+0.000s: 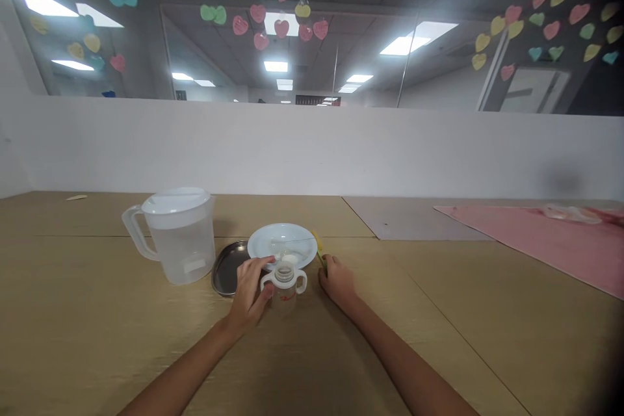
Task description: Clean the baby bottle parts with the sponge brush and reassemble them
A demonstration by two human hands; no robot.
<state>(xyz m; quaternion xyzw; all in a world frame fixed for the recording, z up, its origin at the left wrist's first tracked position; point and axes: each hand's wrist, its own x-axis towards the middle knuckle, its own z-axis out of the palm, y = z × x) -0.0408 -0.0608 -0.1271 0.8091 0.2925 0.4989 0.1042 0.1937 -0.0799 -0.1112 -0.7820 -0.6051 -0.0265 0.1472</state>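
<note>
- Bottle (285, 294) stands upright on the desk (468, 312), clear-walled, red marking on front, mouth uncovered; white collar bears a handle each side.
- Left hand (250, 290): closed about the bottle's left handle, thumb in front, fingers behind.
- Right hand (337, 277): fingers closed on a thin stick (320, 259), yellow at the end toward the desk's far edge; type of tool unclear.
- Bowl (303, 231): white, just beyond the bottle, toward the far edge. Pale contents, not identifiable.
- Tray (225, 275): dark metal, left of the bowl, which overlaps its right rim in view; contact unclear.
- Jug (181, 240): translucent, lidded, upright, handle toward the desk's left edge.
- Grey mat (414, 218): along the far edge, right part.
- Pink cloth (550, 234): toward the far right corner.
- Small flat strip (77, 197): near the far left corner.
</note>
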